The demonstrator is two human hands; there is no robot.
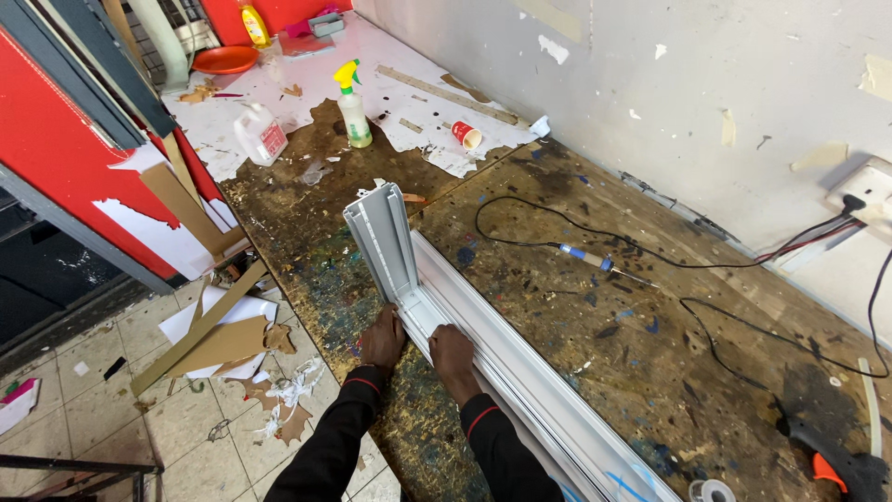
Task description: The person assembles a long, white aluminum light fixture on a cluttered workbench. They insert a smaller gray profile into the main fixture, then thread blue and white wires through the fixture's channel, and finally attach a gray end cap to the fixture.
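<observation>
aluminium channel (483,344) lies on workbench (595,307), both hands (383,339) pressing it.

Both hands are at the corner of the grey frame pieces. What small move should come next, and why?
Probably press the short frame piece squarely onto the long frame piece: the left hand and right hand already sit at the joint, and the short piece stands tilted.

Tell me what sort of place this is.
Probably a small fabrication or repair workshop: a scarred, stained workbench, both hands on a long aluminium profile, a corded soldering iron and a spray bottle.
</observation>
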